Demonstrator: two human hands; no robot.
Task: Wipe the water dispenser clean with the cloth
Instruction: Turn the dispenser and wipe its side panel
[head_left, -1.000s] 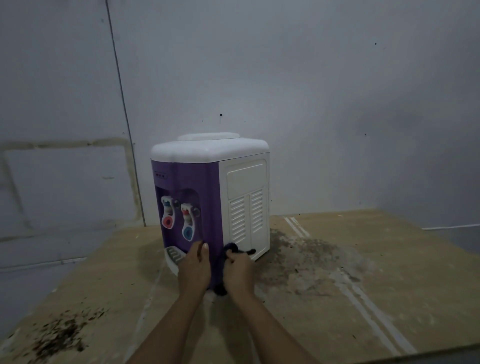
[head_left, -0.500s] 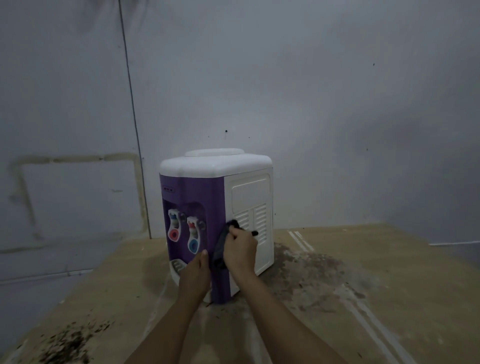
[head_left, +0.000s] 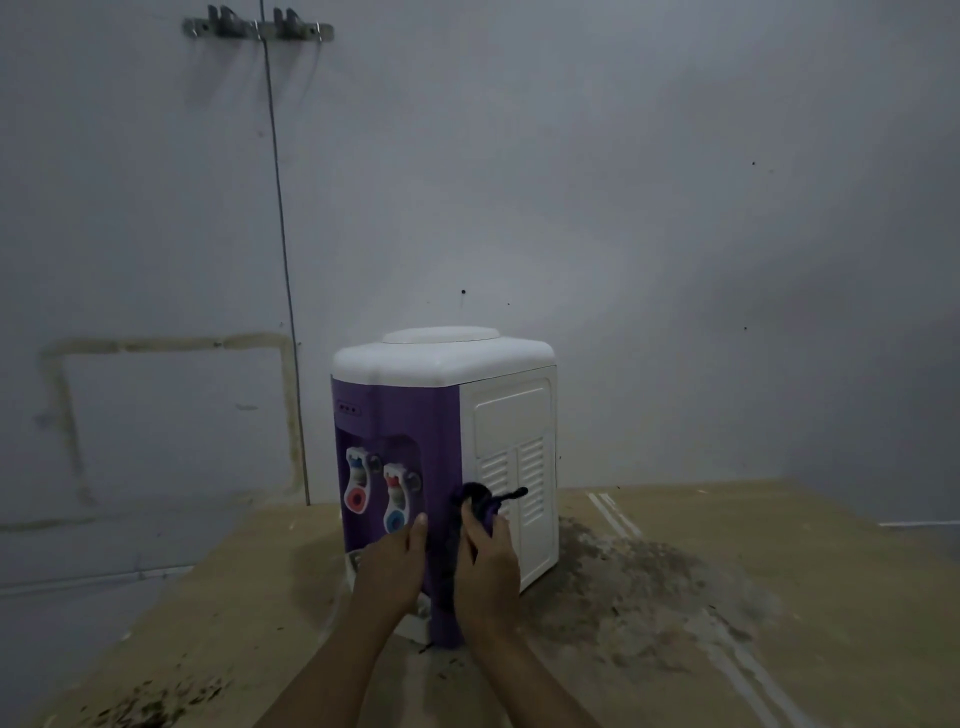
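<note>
From the head camera, looking down over both forearms: the water dispenser (head_left: 447, 467) stands upright on the tabletop (head_left: 753, 597), toward its far left part, close to the grey wall (head_left: 623, 182). Its near corner points at the person, with the purple front turned left and the white vented side turned right. The top is white with a round raised cap. Two taps show on the purple front, a red one (head_left: 357, 480) on the left and a blue one (head_left: 396, 499) just right of it.

The right hand (head_left: 488, 558) is pressed against the near corner edge of the dispenser, low down, its fingers curled around a dark cloth (head_left: 480, 499). The cloth bunches above the knuckles and a thin tail of it sticks out to the right across the white vents. The left hand (head_left: 397, 564) lies flat on the purple front just below the blue tap, fingers straight and together, holding nothing. The two hands are near each other with the corner edge between them.

The light is dim, so the dark patches on the tabletop (head_left: 634, 587), to the right of the dispenser and at the near left, may be dirt or damp; I cannot tell which. A metal bracket (head_left: 257, 28) is fixed high on the wall, with a thin cord hanging down from it.
</note>
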